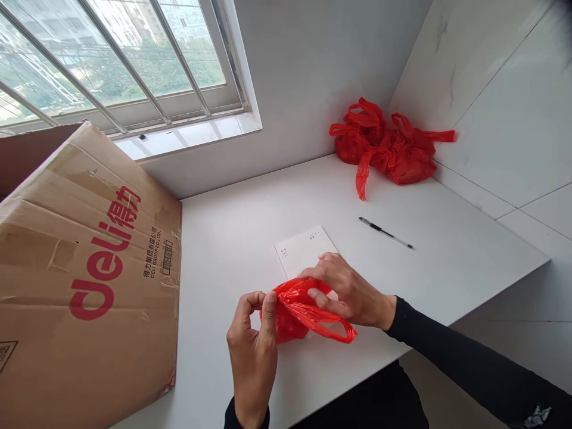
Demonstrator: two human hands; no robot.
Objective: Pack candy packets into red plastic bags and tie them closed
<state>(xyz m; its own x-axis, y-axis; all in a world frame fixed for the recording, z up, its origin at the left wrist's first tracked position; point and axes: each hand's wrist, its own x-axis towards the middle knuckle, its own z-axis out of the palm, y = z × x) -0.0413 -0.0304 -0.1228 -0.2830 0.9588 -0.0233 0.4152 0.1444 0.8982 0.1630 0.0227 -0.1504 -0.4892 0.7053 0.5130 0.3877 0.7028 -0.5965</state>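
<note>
A red plastic bag [292,325] with bunched, knotted-looking film sits at the near side of the white table, something inside it making it bulge; I cannot make out what. My left hand [257,333] pinches the bag's left part between thumb and fingers. On the other side my right hand [344,289] has its thumb and curled fingers about the bag's upper edge, with film between them. One handle loop of the bag hangs to the right, below my right hand. Just behind the bag lies a white sheet of paper [299,247] with small handwriting, partly covered by my right hand and the bag.
A black-and-clear pen [386,232] lies right of the paper. Several filled red bags [393,149] are heaped in the far corner against the walls. A big cardboard box [147,322] stands along the left side, beneath a barred window [134,65]. The table's front edge runs diagonally at lower right.
</note>
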